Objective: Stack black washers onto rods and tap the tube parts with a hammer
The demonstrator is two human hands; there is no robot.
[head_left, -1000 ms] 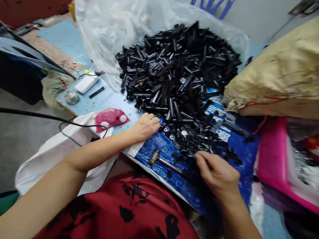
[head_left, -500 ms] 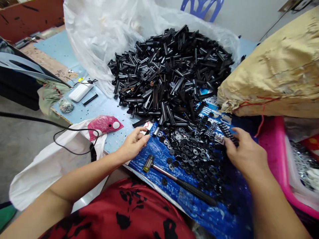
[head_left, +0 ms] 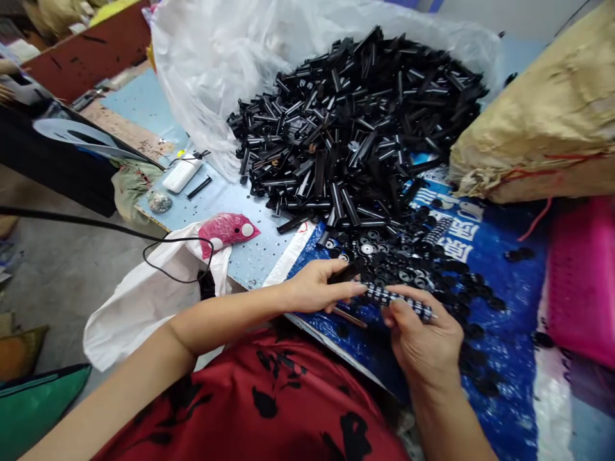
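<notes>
My right hand (head_left: 423, 336) is closed around a rod-like stack of small black discs (head_left: 398, 302) with pale bands between them. My left hand (head_left: 319, 286) meets the other end of this stack, its thumb against the tip. A dark plastic piece (head_left: 342, 273) is pinched in my left fingers, partly hidden by them. Below the hands, part of a hammer's shaft (head_left: 352, 317) shows; the rest is covered. Loose black discs (head_left: 408, 256) lie behind my hands on a blue plastic sheet (head_left: 509, 314). Another banded disc stack (head_left: 438, 230) rests among them.
A large heap of black plastic tubes (head_left: 355, 128) spreads over a clear plastic bag (head_left: 192, 77). To the right are a tan sack (head_left: 538, 121) and a pink basket (head_left: 583, 275). At left are a white box (head_left: 182, 174), a pink packet (head_left: 230, 230) and a black cable (head_left: 96, 224).
My right hand has lifted a disc stack off the sheet and brought it left. My left hand has moved right with its dark piece to meet it. The view has shifted.
</notes>
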